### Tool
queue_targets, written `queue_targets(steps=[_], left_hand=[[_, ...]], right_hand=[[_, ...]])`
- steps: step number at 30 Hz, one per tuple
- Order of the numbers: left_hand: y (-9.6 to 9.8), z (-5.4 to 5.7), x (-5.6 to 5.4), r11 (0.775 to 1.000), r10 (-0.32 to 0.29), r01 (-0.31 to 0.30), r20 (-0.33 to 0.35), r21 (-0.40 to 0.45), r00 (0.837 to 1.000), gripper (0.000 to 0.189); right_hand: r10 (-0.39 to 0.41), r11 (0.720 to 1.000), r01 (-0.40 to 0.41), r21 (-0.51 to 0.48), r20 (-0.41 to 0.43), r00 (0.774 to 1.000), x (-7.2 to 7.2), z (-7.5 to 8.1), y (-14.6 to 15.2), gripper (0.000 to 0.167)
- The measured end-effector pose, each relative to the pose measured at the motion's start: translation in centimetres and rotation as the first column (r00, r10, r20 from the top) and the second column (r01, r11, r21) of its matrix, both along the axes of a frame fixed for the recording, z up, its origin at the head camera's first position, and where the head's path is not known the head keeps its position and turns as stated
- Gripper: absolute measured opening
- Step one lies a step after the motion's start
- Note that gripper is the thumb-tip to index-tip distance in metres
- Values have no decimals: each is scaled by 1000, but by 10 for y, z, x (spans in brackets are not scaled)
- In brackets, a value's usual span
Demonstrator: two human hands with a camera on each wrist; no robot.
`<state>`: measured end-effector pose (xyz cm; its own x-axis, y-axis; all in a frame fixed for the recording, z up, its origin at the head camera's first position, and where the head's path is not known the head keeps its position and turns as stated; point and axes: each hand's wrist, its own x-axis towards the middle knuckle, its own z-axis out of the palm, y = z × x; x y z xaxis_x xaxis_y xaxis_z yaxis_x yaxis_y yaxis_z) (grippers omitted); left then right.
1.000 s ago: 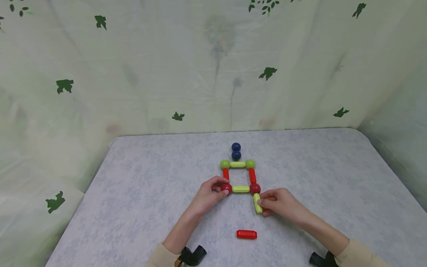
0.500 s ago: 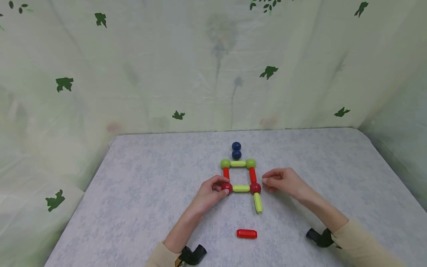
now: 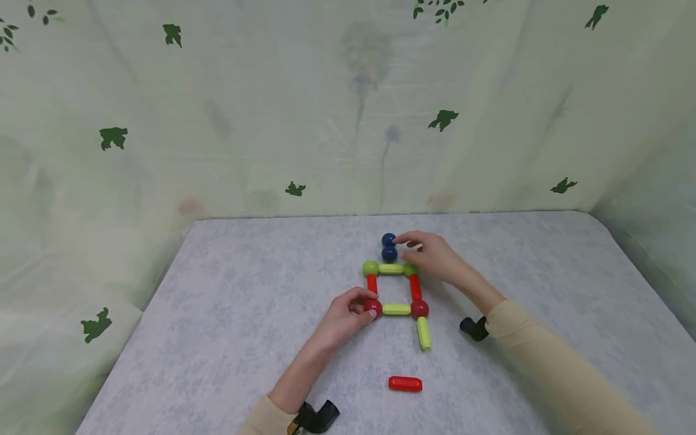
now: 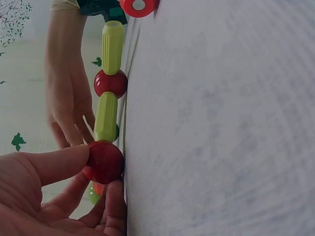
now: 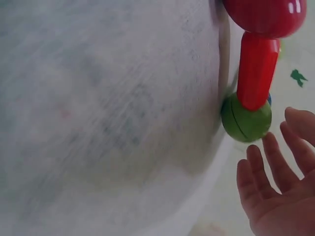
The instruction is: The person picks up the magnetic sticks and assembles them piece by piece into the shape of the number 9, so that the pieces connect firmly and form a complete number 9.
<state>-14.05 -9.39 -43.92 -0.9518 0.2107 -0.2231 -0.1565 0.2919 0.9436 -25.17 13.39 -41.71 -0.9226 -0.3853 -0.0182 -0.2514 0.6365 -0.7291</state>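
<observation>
Pinching the near-left red ball between thumb and fingertips, the left hand holds one corner of a square of balls and sticks lying flat on the table. The right hand holds nothing; its fingers are spread loosely beside the far blue ball and near blue ball, though whether a fingertip touches either I cannot tell. These two sit together, one behind the other, just beyond the square's far yellow stick.

All the pieces look hard, light and stiff, probably plastic, and unlikely to break. The balls are glossy and would roll or slip under a one-sided push, so thumb and finger are best set on opposite sides at the widest part. The near yellow stick is grooved and should give surer purchase at mid-length.

A pale disc in the end of the loose red stick, which lies nearer the person, hints at magnets; joints would then swivel rather than bend, and lifting by one corner could twist the square. A yellow side stick juts toward the person from the near-right red ball, its other end free.
</observation>
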Motion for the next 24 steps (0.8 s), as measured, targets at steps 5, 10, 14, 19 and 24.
queue_targets(steps=[5,10,14,19,24], left_hand=[[1,-1,0,1000,5,-5,3,-7,1000,28],[0,-1,1,1000,13,-13,7,-7,1000,28],[0,-1,1,1000,13,-13,8,1,1000,28],[1,0,1,1000,15,-15,7,5,1000,28],[1,-1,1,1000,15,-15,6,5,1000,28]], right_hand=[[-5,1000,5,14,30,1000,-8,-4,-13,29],[-28,999,25,45,60,998,-12,-7,-23,31],[-13,999,11,47,55,998,-14,-8,-25,32],[1,1000,-2,21,34,999,-15,-8,-23,31],[-14,998,14,-63,1,1000,-5,-2,-9,37]])
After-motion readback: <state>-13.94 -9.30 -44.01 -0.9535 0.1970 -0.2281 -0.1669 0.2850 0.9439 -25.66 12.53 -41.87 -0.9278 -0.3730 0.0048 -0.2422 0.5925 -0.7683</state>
